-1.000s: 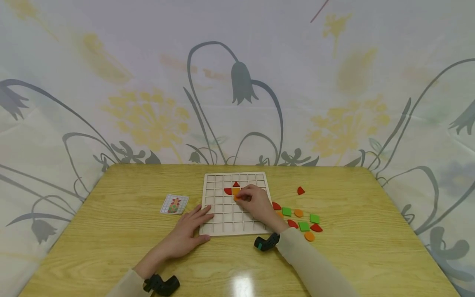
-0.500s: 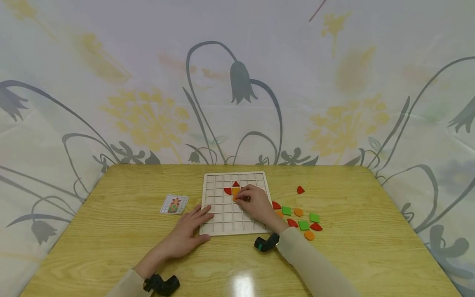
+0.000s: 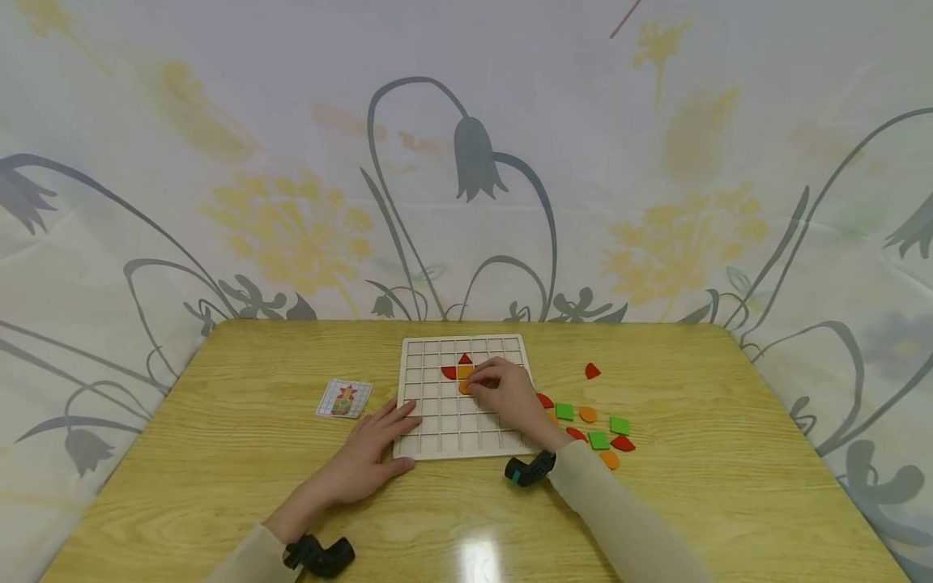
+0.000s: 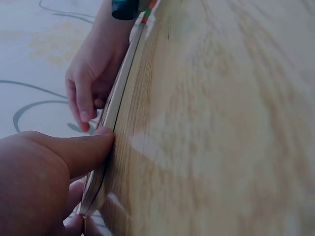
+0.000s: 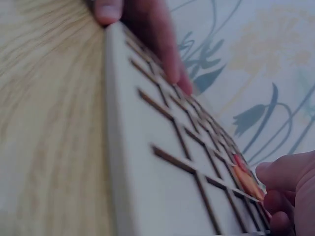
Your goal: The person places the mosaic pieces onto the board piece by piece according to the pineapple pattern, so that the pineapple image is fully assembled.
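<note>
A pale wooden grid board (image 3: 430, 437) lies on the table in the head view. My left hand (image 3: 368, 461) rests over its near left corner, fingers extended and the thumb on the near edge (image 4: 118, 105). My right hand (image 3: 506, 397) is over the middle of the board, thumb and fingertips pinching the right side of an orange disc (image 3: 464, 389). The disc lies in a cell just below an orange square (image 3: 464, 372). A red triangle (image 3: 465, 359) sits above that square, and a red quarter-circle piece (image 3: 449, 372) to its left. The fingers hide the cells on the right.
Left of the board lies a pattern card (image 3: 345, 398). To the right are several loose pieces, among them a green square (image 3: 598, 440), an orange disc (image 3: 588, 414) and a red piece (image 3: 623, 444). One red piece (image 3: 592, 371) lies farther back. A patterned cloth (image 3: 466, 243) hangs behind the table.
My right fingertips have shifted slightly to the right, and more of the orange disc shows. My left hand stays in place on the board.
</note>
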`<control>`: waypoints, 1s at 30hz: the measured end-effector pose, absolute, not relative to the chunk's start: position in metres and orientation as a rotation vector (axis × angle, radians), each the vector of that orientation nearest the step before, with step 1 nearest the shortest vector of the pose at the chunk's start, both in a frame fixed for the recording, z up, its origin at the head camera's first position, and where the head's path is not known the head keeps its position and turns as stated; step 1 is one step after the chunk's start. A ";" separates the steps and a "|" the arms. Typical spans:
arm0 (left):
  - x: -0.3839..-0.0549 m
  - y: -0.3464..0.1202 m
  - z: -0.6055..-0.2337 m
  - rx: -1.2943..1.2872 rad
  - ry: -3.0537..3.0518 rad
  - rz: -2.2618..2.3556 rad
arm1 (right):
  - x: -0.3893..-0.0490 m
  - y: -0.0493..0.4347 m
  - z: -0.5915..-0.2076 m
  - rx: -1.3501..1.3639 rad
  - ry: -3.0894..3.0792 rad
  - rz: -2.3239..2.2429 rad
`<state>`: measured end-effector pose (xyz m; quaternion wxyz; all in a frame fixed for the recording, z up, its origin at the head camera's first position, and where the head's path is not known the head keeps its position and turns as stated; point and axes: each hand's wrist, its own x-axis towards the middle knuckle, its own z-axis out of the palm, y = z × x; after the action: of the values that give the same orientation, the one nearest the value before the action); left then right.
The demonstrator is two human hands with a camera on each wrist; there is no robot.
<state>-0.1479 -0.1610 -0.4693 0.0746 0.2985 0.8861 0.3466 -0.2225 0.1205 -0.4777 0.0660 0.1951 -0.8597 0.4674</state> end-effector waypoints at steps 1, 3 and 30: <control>-0.148 -0.161 -0.469 0.899 2.657 1.043 | -0.223 0.123 -0.476 0.568 -2.580 1.445; -0.148 -0.161 -0.469 0.907 2.653 1.049 | -0.225 0.128 -0.473 0.542 -2.555 1.502; -0.146 -0.160 -0.466 0.906 2.639 1.040 | -0.210 0.242 -0.457 0.622 -2.957 1.414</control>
<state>-0.1461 -0.1603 -0.4661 0.0817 0.3034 0.8833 0.3480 -0.2100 0.2420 -0.4565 -0.0973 0.1855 -0.8822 0.4218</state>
